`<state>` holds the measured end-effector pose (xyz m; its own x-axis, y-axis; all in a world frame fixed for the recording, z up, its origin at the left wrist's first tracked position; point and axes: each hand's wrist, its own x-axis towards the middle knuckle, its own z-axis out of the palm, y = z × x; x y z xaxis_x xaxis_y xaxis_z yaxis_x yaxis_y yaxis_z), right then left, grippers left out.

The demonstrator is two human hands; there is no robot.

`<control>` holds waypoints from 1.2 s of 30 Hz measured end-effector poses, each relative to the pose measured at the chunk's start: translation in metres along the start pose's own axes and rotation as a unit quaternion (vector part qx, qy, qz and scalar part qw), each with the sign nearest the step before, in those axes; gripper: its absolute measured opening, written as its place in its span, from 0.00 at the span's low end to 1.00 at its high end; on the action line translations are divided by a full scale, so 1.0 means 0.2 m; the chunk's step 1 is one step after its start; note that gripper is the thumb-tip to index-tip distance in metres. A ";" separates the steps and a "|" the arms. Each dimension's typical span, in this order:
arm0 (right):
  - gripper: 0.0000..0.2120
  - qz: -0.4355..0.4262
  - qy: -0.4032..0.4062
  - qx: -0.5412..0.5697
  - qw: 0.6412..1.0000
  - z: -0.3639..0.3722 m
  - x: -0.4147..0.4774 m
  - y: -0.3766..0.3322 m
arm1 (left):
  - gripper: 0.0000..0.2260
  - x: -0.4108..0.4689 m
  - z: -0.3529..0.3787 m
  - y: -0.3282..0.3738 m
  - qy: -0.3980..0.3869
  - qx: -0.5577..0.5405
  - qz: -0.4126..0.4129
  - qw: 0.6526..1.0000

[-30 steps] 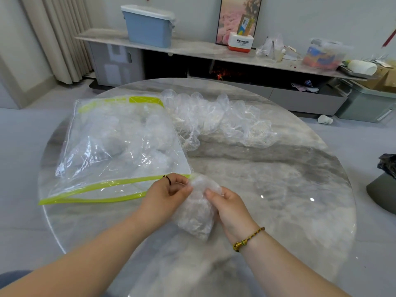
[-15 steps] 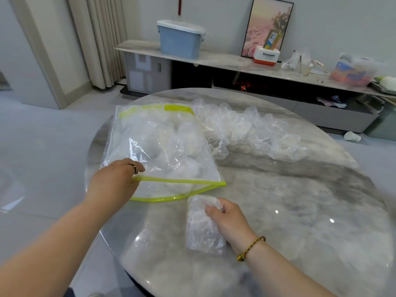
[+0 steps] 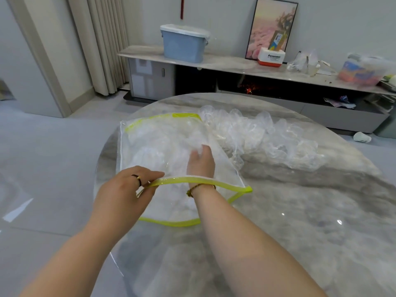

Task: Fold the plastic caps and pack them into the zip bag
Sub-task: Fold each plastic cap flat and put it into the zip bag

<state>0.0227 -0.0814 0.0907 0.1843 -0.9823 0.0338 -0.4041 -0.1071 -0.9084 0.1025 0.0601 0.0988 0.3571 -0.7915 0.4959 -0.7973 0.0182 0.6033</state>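
At the near left of the surface [image 3: 300, 211], holds the mouth of the zip bag [image 3: 154, 142] agape, left hand [image 3: 126, 189] pinching its raised green lip. Has thrust the right hand [image 3: 200, 163] wrist-deep inside, having gripped a folded cap outside moments ago; fingers blurred, grip impossible to tell. Probably packs one more; leaves loose caps [image 3: 267, 138] heaped far right, still unfolded.

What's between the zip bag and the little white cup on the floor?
In the head view, a heap of loose plastic caps on the table, beside the zip bag.
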 end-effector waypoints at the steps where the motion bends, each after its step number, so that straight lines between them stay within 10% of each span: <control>1: 0.15 -0.011 0.011 -0.046 0.999 0.02 0.06 0.00 | 0.18 0.01 0.00 -0.02 0.009 0.002 0.009 1.000; 11: 0.13 -0.088 0.053 -0.383 0.918 0.17 0.36 -0.02 | 0.15 0.06 0.01 -0.11 0.053 0.080 -0.006 0.995; 24: 0.25 -0.142 -0.099 -0.441 0.880 0.19 0.31 0.08 | 0.11 0.08 0.12 -0.15 0.049 0.119 0.010 0.992; 29: 0.25 -0.228 -0.015 -0.435 0.871 0.12 0.11 0.16 | 0.11 0.08 0.15 -0.14 0.051 0.117 0.006 0.992; 33: 0.21 -0.300 0.038 -0.364 0.881 -0.01 -0.05 0.30 | 0.10 0.08 0.15 -0.12 0.058 0.125 0.017 0.990; 36: 0.21 -0.187 0.021 -0.263 0.946 -0.10 -0.11 0.34 | 0.10 0.08 0.14 -0.10 0.058 0.131 0.021 0.990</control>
<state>-0.0261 -0.0705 0.0371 0.3714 -0.8644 0.3389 -0.7098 -0.4996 -0.4966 0.1105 0.0298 0.0762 0.3627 -0.7183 0.5938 -0.9056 -0.1215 0.4063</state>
